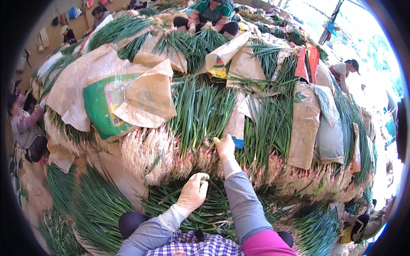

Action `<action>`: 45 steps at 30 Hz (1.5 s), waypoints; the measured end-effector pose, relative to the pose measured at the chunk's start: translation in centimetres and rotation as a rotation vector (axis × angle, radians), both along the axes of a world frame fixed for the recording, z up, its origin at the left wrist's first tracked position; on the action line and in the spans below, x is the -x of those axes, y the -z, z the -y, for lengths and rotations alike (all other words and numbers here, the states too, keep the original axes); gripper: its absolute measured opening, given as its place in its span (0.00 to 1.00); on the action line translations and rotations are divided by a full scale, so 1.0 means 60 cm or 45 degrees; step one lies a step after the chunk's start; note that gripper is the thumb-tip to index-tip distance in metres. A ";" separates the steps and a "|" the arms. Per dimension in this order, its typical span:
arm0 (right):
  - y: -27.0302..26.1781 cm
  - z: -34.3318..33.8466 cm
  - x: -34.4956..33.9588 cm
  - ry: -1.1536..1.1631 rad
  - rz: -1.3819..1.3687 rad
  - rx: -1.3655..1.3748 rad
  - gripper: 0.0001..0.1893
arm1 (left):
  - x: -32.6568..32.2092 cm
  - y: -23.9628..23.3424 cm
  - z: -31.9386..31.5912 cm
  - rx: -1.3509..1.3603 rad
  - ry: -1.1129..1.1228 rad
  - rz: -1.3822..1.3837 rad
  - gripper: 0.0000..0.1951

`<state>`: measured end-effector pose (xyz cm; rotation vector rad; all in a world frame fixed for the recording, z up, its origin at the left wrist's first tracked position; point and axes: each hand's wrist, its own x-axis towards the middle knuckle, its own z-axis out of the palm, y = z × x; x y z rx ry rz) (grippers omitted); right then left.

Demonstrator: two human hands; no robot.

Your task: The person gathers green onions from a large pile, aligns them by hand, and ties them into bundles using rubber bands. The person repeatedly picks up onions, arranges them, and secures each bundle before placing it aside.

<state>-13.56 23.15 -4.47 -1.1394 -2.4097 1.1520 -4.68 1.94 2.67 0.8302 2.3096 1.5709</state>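
Green-leaved onions (200, 112) with pinkish bulbs and pale hairy roots lie in a broad heap before me, their roots towards me. My right hand (225, 147), in a pale glove, reaches to the bulbs at the heap's near edge, beside a narrow woven sack strip (235, 121) with a blue end; whether its fingers grip anything is hidden. Lower and to the left, my left hand (193, 192), also gloved, is curled with thumb near the fingers, and I cannot tell whether something thin is in it. Loose green stalks (189, 216) lie beneath both hands.
Woven sacks (80, 80) and a green printed sack (104, 102) cover parts of the heap. A person in green (213, 14) sits at its far side; other people (27, 128) are at the left, and one in a cap (344, 72) bends at the right. More bundles (99, 204) lie at lower left.
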 end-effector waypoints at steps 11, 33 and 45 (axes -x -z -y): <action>-0.046 0.066 -0.193 -0.312 -0.310 1.251 0.12 | 0.008 0.038 -0.010 0.126 0.045 0.332 0.15; -0.092 -0.008 -0.303 -1.351 1.098 -0.264 0.17 | -0.081 0.003 -0.038 -0.700 0.160 1.271 0.08; -0.048 -0.215 -0.175 0.221 -0.098 0.035 0.13 | -0.073 -0.002 -0.057 -0.693 0.013 1.235 0.07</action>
